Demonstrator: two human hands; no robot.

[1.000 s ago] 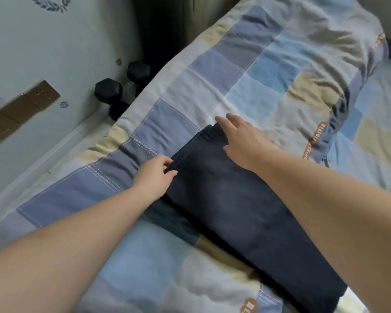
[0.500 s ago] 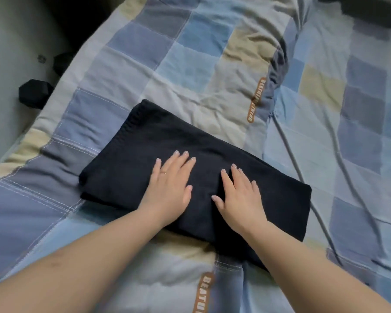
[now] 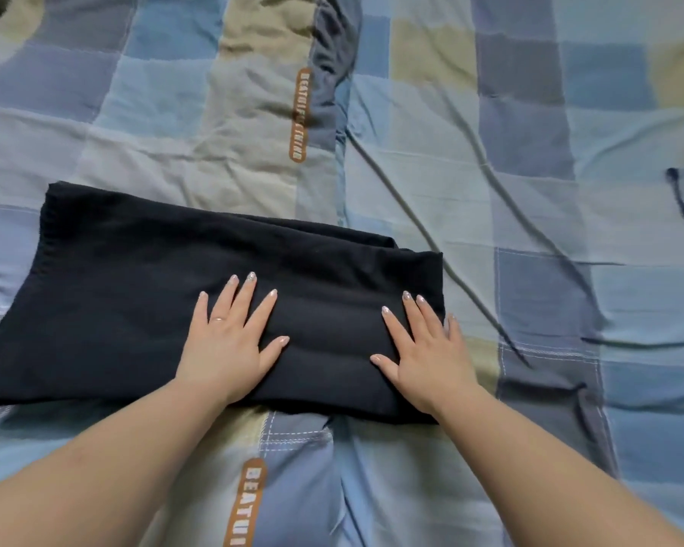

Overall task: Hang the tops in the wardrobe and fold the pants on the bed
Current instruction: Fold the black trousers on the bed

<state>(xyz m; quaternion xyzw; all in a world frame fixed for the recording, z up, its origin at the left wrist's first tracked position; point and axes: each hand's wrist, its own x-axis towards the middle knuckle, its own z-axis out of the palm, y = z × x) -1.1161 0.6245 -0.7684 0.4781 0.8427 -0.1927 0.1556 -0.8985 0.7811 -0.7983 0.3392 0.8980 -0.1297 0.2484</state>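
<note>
Dark pants are folded into a flat rectangle, lying across the bed w/ the long side running left to right, sitting on the patchwork quilt of blue, grey and tan squares. Both hands are on the right half of the folded pants. Left hand is flat, palm down, fingers spread and straight, thumb out to the side, ring on one finger. Right hand is also flat, palm down, fingers straight and fanned a bit, close to the right edge of the pants, pinky side about at the edge. Neither hand is pinching or gripping anything, just pressing down on the fabric. Fabric between the two hands shows a few soft ridges. Nails look pale/glittery. Quilt has orange label strips w/ white lettering, one further up and one nearer the body btw the forearms. Some creases run across the quilt on the right side.
</note>
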